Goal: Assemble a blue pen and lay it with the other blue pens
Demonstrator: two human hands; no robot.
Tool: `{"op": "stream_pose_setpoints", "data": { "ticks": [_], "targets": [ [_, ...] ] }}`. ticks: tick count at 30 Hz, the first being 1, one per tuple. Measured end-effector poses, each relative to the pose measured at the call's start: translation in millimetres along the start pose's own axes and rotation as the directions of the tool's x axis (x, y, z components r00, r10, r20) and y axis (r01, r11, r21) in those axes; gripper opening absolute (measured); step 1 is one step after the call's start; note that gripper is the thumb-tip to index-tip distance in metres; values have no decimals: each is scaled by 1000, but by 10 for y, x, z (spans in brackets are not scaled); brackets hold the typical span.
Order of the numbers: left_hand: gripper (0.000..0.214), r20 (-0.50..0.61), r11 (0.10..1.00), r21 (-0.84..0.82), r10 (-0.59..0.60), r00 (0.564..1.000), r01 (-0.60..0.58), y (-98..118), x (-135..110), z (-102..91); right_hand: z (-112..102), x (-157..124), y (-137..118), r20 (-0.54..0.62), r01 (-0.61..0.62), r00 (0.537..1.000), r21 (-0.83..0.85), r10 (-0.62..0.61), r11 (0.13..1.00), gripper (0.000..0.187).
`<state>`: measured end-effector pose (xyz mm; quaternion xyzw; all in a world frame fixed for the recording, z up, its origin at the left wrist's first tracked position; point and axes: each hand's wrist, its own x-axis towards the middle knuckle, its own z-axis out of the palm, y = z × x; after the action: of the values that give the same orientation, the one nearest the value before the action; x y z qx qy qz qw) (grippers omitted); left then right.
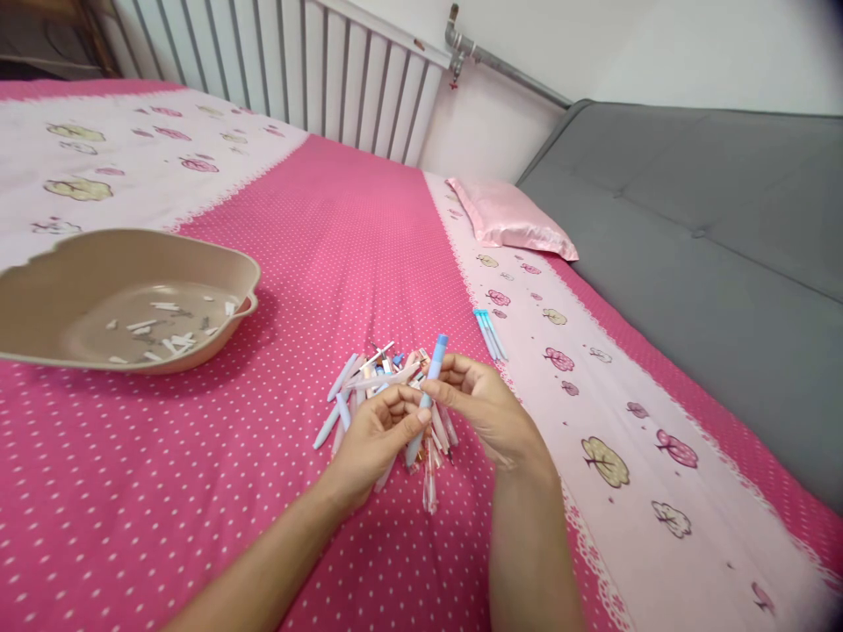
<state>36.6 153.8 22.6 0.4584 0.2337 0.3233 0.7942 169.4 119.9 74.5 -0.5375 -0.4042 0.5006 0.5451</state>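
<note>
Both hands hold a pale blue pen (435, 358), tilted with its darker blue end pointing up. My left hand (378, 432) pinches the lower barrel between thumb and fingers. Higher up, just below the darker end, my right hand (484, 405) grips the same pen. Beneath the hands lies a loose pile of pen parts (375, 377), with pale blue, white, pink and clear pieces; my hands hide some of it. To the right of the pile, three blue pens (491, 334) with bright blue ends lie side by side on the bedspread.
A beige plastic basin (224, 250) with several small white pieces inside stands at the left. The pink dotted bedspread (263, 509) spreads under everything. A pink pillow (517, 215) rests by the grey padded headboard (691, 193). Behind are a white radiator (296, 66) and a pipe (514, 70).
</note>
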Motion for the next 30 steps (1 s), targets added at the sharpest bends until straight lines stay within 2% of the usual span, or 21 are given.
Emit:
{"op": "stream_pose_setpoints", "data": {
  "ticks": [9, 16, 22, 30],
  "targets": [
    [25, 37, 1000, 4, -13, 999, 13, -6, -7, -3, -16, 3, 29, 33, 9, 999, -4, -9, 1000, 26],
    [23, 58, 995, -71, -66, 996, 70, -16, -6, -29, -4, -23, -33, 76, -55, 996, 46, 51, 997, 32],
    [24, 109, 984, -145, -88, 990, 103, 17, -5, -50, -10, -31, -41, 152, -67, 987, 100, 51, 993, 42],
    [23, 124, 977, -181, -90, 988, 112, 40, -9, -31, -19, -17, -23, 195, -107, 978, 142, 78, 984, 44]
  ]
}}
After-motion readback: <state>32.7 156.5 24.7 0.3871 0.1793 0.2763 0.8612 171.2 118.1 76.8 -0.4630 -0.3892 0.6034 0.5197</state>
